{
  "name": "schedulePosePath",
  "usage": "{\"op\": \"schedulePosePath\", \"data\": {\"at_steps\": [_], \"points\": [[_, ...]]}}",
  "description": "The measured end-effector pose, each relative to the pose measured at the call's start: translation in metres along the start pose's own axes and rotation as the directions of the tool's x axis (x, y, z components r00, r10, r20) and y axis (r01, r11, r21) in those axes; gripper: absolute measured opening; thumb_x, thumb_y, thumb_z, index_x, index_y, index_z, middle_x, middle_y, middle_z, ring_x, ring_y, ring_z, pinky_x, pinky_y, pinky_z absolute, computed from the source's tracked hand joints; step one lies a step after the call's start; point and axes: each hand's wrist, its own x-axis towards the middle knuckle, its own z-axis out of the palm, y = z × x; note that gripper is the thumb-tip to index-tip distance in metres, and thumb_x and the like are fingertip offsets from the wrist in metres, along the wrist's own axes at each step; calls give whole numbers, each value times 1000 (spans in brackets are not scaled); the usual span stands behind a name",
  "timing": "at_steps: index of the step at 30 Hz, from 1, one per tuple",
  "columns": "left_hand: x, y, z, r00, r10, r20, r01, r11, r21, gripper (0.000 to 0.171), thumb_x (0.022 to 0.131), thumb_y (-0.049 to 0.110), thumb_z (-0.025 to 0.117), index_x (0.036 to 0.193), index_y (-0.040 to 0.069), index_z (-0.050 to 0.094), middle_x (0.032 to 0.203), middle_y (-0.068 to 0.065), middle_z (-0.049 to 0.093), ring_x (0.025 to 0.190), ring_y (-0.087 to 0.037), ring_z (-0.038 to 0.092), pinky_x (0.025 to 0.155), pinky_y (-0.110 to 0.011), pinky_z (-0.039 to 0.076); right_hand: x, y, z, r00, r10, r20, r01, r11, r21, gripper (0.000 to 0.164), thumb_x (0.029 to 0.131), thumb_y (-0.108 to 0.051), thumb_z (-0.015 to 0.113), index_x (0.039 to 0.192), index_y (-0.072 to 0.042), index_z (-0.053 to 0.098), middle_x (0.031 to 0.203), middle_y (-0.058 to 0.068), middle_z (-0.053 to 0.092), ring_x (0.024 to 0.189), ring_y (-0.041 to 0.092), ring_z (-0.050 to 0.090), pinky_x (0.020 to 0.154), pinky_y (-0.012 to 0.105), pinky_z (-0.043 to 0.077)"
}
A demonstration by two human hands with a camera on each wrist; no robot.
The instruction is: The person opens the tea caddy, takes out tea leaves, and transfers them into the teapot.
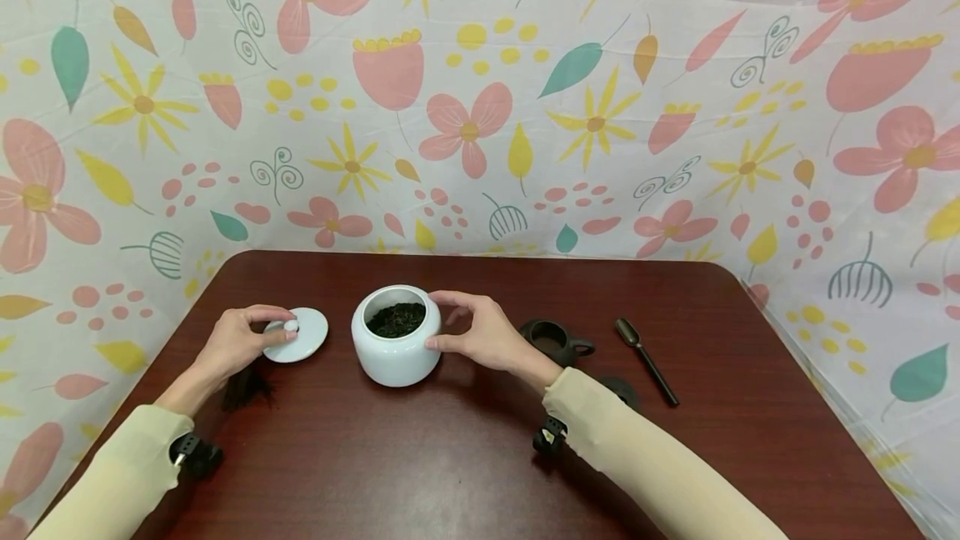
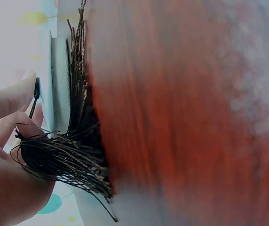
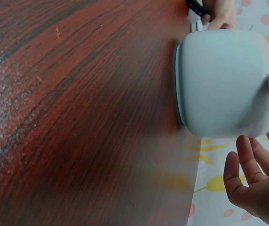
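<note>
A white jar (image 1: 397, 357) stands upright at mid-table, uncovered, with dark tea leaves (image 1: 396, 320) inside. My right hand (image 1: 483, 332) holds the jar at the right of its rim, thumb in front and index finger behind; in the right wrist view the other fingers (image 3: 245, 160) are spread beside its wall. Left of the jar, my left hand (image 1: 236, 344) pinches the knob of a white lid (image 1: 309, 344), which sits low over the table, knob up. A black tassel (image 2: 68, 157) hangs by that hand, its strands spreading on the wood under the lid's edge.
Right of the jar stands a small dark cup with a handle (image 1: 551, 342), partly behind my right wrist. A flat dark round piece (image 1: 621, 390) lies by the sleeve. Farther right lies a dark tea scoop (image 1: 648, 363). A flower-patterned cloth (image 1: 465, 215) hangs behind the brown table (image 1: 420, 465).
</note>
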Motion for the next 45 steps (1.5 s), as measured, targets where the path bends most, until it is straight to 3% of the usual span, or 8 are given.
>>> {"op": "schedulePosePath", "data": {"at_steps": [3,10,17,23,30,38,42,45], "points": [[-1,0,0,1000,-5,7,5,1000,-9,35,90,20,88,117,-1,79,127,-22,70,125,-38,56,82,-11,46,0,0,0,1000,-2,-2,2,1000,-4,63,82,-17,93,140,-10,68,130,0,71,97,24,68,85,53,54],[-3,6,-1,999,-23,34,24,999,-25,44,94,27,84,127,-1,75,135,-22,66,134,-40,52,87,-14,45,-3,-1,-3,1000,10,-1,-10,1000,-26,63,83,-20,93,140,-12,68,131,-2,70,100,24,68,85,42,54],[-7,17,-1,1000,4,-6,-4,998,-62,43,99,28,79,131,0,72,138,-20,65,118,-25,55,68,-27,56,-12,-2,-16,1000,5,-4,-5,1000,-23,63,85,-19,91,143,-12,66,136,4,68,107,29,68,80,43,56],[-15,36,4,995,73,-64,-73,997,-1,36,98,26,79,127,5,75,128,-14,71,123,-23,57,95,-29,48,-24,-2,-34,1000,-8,-15,8,1000,-12,59,87,-15,89,142,-13,67,135,1,69,109,37,66,85,53,55],[-23,59,12,995,78,-66,-77,997,23,37,97,29,81,125,6,76,128,-14,71,128,-34,57,103,-55,44,-40,1,-55,998,-12,-54,11,1000,-18,57,88,-13,88,141,-11,68,135,4,69,107,40,66,86,56,56],[-23,73,29,991,134,28,-128,979,-157,44,97,23,81,137,9,69,137,-12,66,125,-21,61,95,-24,53,-62,4,-83,996,-5,-92,-3,996,-88,54,90,-13,86,141,-12,67,134,3,69,101,28,68,84,50,55],[-20,77,37,985,159,59,-143,966,-217,49,95,20,82,141,8,66,141,-13,63,121,-13,63,99,-34,54,-75,7,-99,993,20,-114,-33,993,-115,53,91,-13,86,141,-12,67,129,4,71,95,23,67,80,43,55],[-16,78,41,982,173,72,-152,960,-236,53,94,18,84,142,7,65,141,-15,63,125,-22,62,101,-37,53,-85,12,-111,990,39,-133,-57,990,-131,51,92,-14,85,140,-11,67,127,6,71,92,23,67,78,38,55]]}}
